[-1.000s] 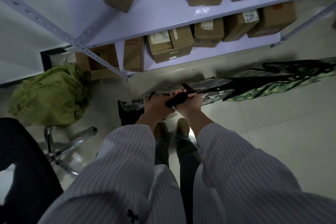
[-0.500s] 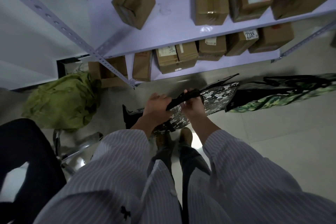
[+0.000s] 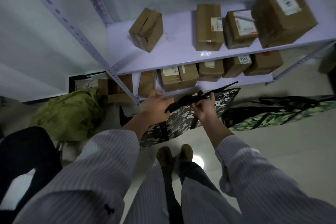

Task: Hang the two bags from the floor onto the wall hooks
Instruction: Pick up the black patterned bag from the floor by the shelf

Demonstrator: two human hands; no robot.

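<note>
A grey camouflage bag (image 3: 183,120) hangs in the air in front of me, lifted off the floor by its black handles (image 3: 187,101). My left hand (image 3: 156,104) grips the left end of the handles. My right hand (image 3: 204,106) pinches them a little further right. A second bag, green camouflage with black straps (image 3: 276,114), lies flat on the floor to the right. No wall hooks are in view.
A pale metal shelf rack (image 3: 174,54) with several cardboard boxes stands straight ahead. A crumpled green bag (image 3: 72,114) sits on the floor at left, beside a black chair (image 3: 23,160). My shoes (image 3: 174,154) stand on the light tiled floor.
Both hands have raised the grey camouflage bag from the floor, and it now hangs higher. My head has tilted up, showing more of the shelves.
</note>
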